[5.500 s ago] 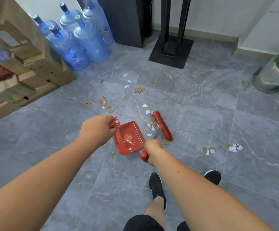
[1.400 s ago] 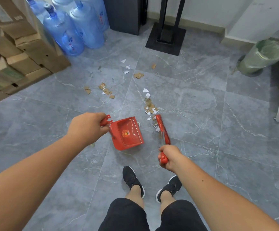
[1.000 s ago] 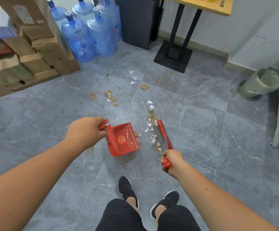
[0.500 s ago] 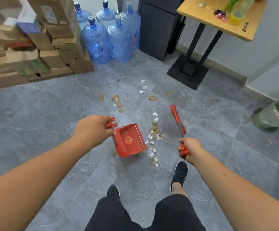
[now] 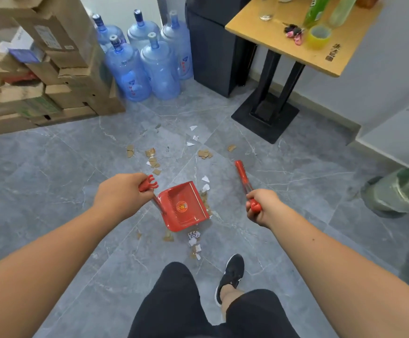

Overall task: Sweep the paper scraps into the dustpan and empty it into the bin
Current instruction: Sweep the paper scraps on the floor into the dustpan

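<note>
Left grip (image 5: 123,195) curled round the dustpan (image 5: 182,207) handle, pan tilted and just right of that grip. Right grip (image 5: 263,207) wrapped round the brush (image 5: 241,172) handle, with the head pointing away beyond it. Paper scraps (image 5: 193,239) lie between the grips, touching the pan's near edge. Second cluster (image 5: 153,159) sits beyond the left grip. Bin (image 5: 403,191) well right of the right grip.

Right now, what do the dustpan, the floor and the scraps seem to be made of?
Dustpan: likely moulded plastic, red and glossy; light glints on its smooth pan.
Floor: probably polished tile, grey with white marble-like veins and straight joints.
Scraps: thin white paper and brown pieces, perhaps cardboard; matte, with torn edges.
</note>
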`<state>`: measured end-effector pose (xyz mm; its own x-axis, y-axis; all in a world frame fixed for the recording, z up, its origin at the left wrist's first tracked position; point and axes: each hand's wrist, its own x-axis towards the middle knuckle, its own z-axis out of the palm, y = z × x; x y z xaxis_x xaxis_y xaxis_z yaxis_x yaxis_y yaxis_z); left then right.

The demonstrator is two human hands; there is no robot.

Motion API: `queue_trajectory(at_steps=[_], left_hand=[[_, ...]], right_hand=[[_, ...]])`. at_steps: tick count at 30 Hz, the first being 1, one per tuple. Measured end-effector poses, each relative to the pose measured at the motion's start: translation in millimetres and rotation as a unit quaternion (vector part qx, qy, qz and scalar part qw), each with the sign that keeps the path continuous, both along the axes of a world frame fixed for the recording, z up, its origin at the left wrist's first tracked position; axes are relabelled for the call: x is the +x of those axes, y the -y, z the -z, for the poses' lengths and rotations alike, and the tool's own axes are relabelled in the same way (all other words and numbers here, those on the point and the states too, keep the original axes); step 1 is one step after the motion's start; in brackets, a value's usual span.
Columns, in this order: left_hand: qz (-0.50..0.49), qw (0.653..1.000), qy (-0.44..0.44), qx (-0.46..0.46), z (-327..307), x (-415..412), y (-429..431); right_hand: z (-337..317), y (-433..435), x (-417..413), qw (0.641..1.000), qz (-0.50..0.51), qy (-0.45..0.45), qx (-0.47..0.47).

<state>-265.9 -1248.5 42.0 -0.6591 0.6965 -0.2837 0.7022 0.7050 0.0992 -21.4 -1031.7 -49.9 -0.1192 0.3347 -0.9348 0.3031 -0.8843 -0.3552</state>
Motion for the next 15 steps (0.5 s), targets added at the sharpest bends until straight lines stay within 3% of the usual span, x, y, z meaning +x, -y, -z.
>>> queue_trajectory(at_steps=[15], left_hand=[[0.009,0.999,0.009,0.039,0,4,-177]], right_hand=[[-4,-168,-29,0.999,-0.04,0.004,-0.017]])
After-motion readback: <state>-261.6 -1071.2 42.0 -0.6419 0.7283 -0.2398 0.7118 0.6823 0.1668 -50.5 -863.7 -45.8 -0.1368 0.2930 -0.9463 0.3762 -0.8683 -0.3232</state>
